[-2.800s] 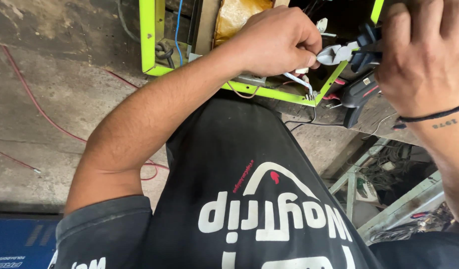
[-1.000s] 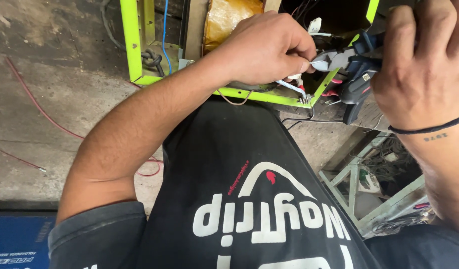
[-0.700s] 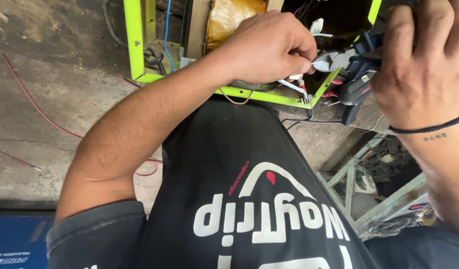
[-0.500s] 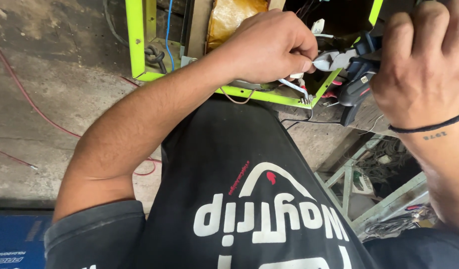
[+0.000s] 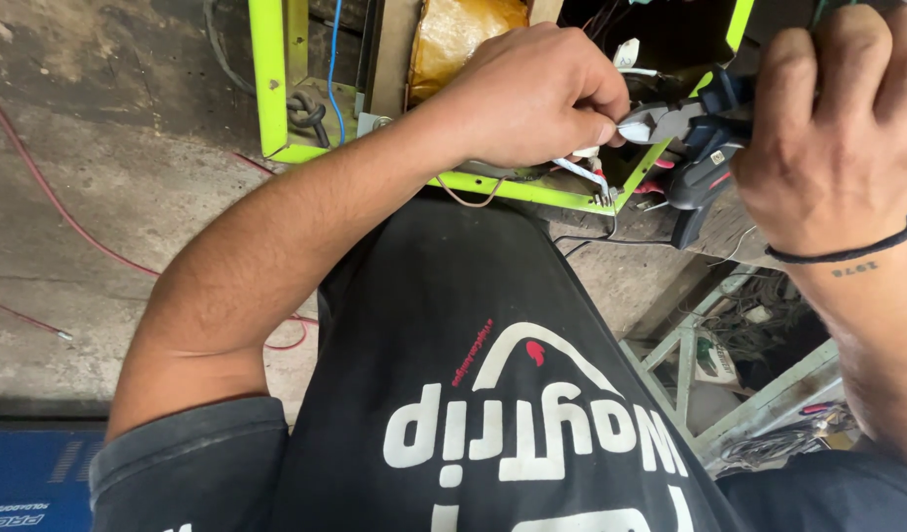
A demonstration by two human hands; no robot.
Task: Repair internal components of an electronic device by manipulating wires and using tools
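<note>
The person wears a black T-shirt (image 5: pixel 453 325) with large white lettering across the chest, a white arch above it, a small red mark and a thin line of red script. Its short sleeves are faded to a charcoal grey, the left sleeve (image 5: pixel 193 463) ending above a bare forearm. Around the right wrist sits a thin dark cord bracelet (image 5: pixel 838 254), with a small dark tattoo of digits just beneath it.

A blue panel (image 5: pixel 35 478) with small white lettering on a label-like strip is seen at the lower left corner, lying flat beside the concrete floor (image 5: pixel 109 197). No packages or screens are seen elsewhere.
</note>
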